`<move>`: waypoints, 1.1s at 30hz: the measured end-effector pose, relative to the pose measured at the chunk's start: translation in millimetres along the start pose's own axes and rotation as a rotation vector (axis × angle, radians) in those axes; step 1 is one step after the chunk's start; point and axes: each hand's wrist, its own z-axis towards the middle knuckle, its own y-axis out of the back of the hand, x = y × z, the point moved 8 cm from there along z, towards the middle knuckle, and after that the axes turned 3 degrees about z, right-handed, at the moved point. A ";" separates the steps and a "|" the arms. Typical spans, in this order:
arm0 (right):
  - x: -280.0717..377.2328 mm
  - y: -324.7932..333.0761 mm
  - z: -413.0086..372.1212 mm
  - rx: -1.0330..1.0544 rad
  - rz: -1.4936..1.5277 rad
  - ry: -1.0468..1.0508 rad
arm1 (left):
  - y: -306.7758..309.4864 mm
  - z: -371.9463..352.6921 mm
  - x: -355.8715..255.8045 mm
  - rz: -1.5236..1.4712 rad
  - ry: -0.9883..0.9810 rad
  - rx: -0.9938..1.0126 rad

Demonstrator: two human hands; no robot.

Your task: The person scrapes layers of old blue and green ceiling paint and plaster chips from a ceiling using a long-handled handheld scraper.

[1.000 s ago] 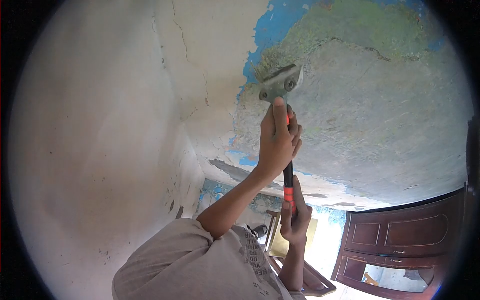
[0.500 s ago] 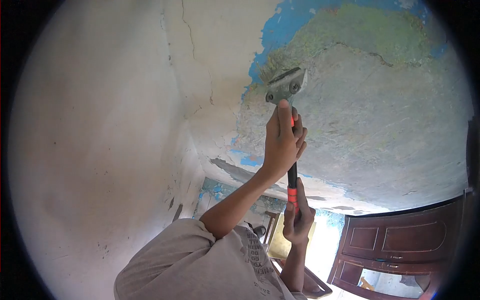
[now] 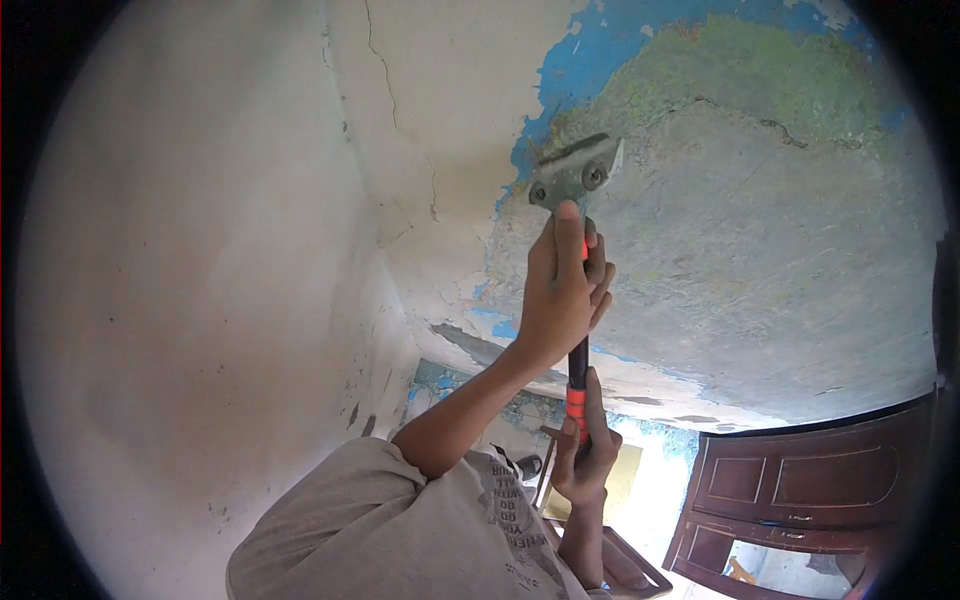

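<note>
A long-handled scraper (image 3: 578, 362), black with red bands, stands nearly upright in front of the wall. Its wide metal head (image 3: 576, 172) has two bolts, and the blade edge lies at the boundary of scraped and painted wall. My left hand (image 3: 560, 285) is wrapped round the upper handle, thumb pressed up against the base of the head. Lower down, my right hand (image 3: 588, 455) grips the handle by the red band, its index finger stretched along the shaft. Behind the head, bare grey-green wall (image 3: 740, 215) meets blue paint (image 3: 590, 60) and cream paint (image 3: 450, 90).
A plain, stained pale wall (image 3: 200, 250) fills the left side, meeting the worked wall at a corner. A dark brown wooden cabinet (image 3: 800, 480) stands at lower right. Behind my right arm is a wooden chair (image 3: 625, 565). A crack (image 3: 382, 65) runs down the cream paint.
The view has shifted slightly, so the wall and cabinet sit a little further right and lower. The scraper's lower handle and my right hand moved slightly left in view. Both grips stay the same.
</note>
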 end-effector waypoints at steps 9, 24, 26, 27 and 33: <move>-4.1 -5.3 -0.6 -0.011 0.016 -0.067 | 1.3 3.0 -3.3 0.061 -0.050 0.048; 4.7 -16.7 2.2 -0.003 0.054 -0.094 | 5.7 4.8 -4.1 0.080 -0.003 0.018; 4.5 -14.2 1.7 0.016 0.068 -0.135 | 4.4 3.3 -9.0 0.087 -0.012 0.022; 3.8 -14.3 0.3 0.023 0.078 -0.155 | 3.3 1.9 -9.4 0.085 -0.012 0.017; 8.2 -16.0 -1.0 -0.035 0.074 -0.041 | 3.0 3.9 -5.2 0.133 -0.020 0.004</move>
